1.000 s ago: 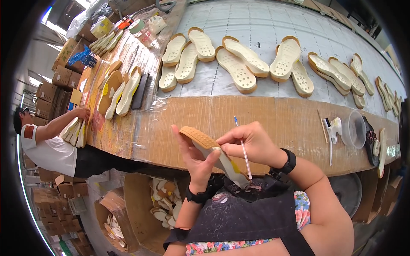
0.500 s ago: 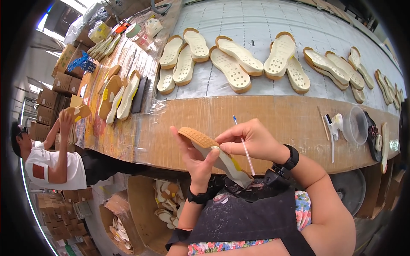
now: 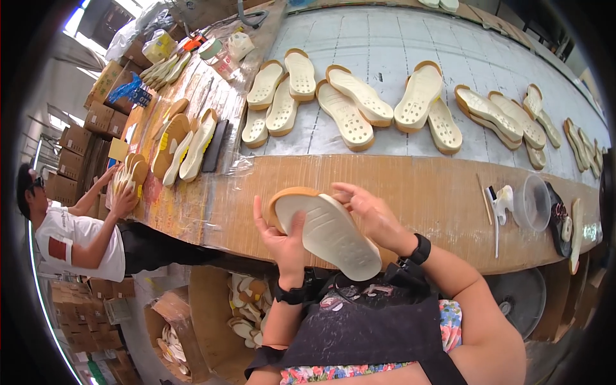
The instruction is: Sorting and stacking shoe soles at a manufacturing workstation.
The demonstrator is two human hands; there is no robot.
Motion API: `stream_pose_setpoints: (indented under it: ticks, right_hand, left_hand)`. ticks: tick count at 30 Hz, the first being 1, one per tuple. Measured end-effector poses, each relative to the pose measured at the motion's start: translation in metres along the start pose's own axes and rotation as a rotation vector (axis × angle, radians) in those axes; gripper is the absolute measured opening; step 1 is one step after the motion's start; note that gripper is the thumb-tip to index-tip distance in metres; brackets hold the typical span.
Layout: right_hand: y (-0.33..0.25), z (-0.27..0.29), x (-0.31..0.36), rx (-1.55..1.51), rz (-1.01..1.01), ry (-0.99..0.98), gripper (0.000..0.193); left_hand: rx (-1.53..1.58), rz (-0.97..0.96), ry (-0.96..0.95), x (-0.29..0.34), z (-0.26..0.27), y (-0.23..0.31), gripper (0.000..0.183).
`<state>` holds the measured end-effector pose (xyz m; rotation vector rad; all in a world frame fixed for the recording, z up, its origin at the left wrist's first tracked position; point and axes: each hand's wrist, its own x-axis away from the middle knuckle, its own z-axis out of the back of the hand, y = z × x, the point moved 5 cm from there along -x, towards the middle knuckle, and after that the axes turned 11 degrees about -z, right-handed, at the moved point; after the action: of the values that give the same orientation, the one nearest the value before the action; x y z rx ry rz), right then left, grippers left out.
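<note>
A cream shoe sole (image 3: 333, 234) with a tan rim at its far end is tilted in front of my apron, its smooth, ribbed inner face upward. My left hand (image 3: 283, 249) grips it at the left edge, thumb on the cream face and fingers around behind. Close against the sole's right edge is my right hand (image 3: 380, 221), with curled fingers. Its thumb is hidden, and what it holds, if anything, cannot be made out; no pen shows.
Pairs of cream soles (image 3: 346, 112) lie across the grey tabletop (image 3: 378, 35) beyond a cardboard strip (image 3: 423, 186). At right are a clear plastic tub (image 3: 532, 202) and a brush (image 3: 493, 215). A co-worker (image 3: 83, 237) handles soles at left. A large carton (image 3: 212, 314) of soles stands below.
The sole has turned from its studded tan underside to its cream inner face. The pen in my right hand has gone from sight. At left, the co-worker's hands have lowered to several soles.
</note>
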<state>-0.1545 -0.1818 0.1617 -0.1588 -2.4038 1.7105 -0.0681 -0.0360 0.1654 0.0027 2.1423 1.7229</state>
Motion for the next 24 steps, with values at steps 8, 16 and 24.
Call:
stream_pose_setpoints:
  ticks: [8,16,24]
  right_hand:
    - [-0.019,0.005,0.017,0.549,0.411,0.222,0.021]
    - [-0.027,-0.013,0.009,0.739,0.446,0.215,0.015]
    - [0.004,0.05,0.028,0.125,0.011,0.261,0.023]
  left_hand:
    - [-0.174,-0.149,0.004,0.004,-0.004,0.008,0.042]
    - [-0.168,-0.196,0.002,0.005,-0.005,0.016,0.036]
    - [0.187,0.191,0.086,-0.037,0.018,-0.044,0.024]
